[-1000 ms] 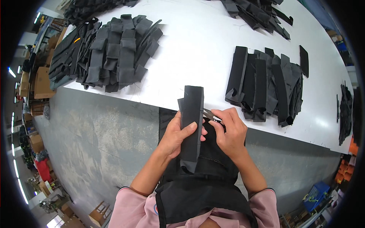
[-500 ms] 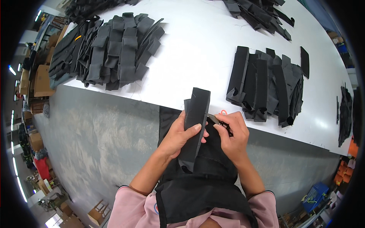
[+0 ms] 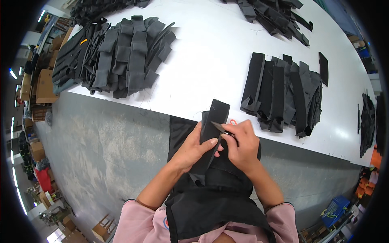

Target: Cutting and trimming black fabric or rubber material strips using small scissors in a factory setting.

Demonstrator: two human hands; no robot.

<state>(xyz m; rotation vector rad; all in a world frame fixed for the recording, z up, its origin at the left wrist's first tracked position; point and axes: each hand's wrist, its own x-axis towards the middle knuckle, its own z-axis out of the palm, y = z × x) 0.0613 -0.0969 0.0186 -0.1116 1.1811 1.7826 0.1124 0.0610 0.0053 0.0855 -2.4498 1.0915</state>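
Smooth, glossy white covers the bench (image 3: 198,60), its near edge slanting down to the right above a mottled grey floor (image 3: 113,137). Dark fabric is heaped along it: a thick pile of folded, matte charcoal pieces (image 3: 133,60) by the near edge on the left, a row of long flat strips with curled, open ends (image 3: 279,93) by the near edge on the right, and a looser tangle (image 3: 279,18) toward the far edge. Stray threads lie on the white top. Beyond the bench, a cardboard box (image 3: 46,87) stands at the left and a blue plastic crate (image 3: 336,208) at the lower right, with something yellow-green showing at it; the box's contents cannot be made out. Held across the near edge, between the two nearer heaps, is a black fabric strip (image 3: 208,131), narrow, straight-sided and layered. Its long axis runs away from the person and slightly right, the lower end over the black apron (image 3: 219,214). The left hand (image 3: 192,150) has its grip clamped on the strip, thumb on top. The right hand (image 3: 244,148) has its grip closed around small metal snips (image 3: 217,126), blades pointing up-left over the strip.
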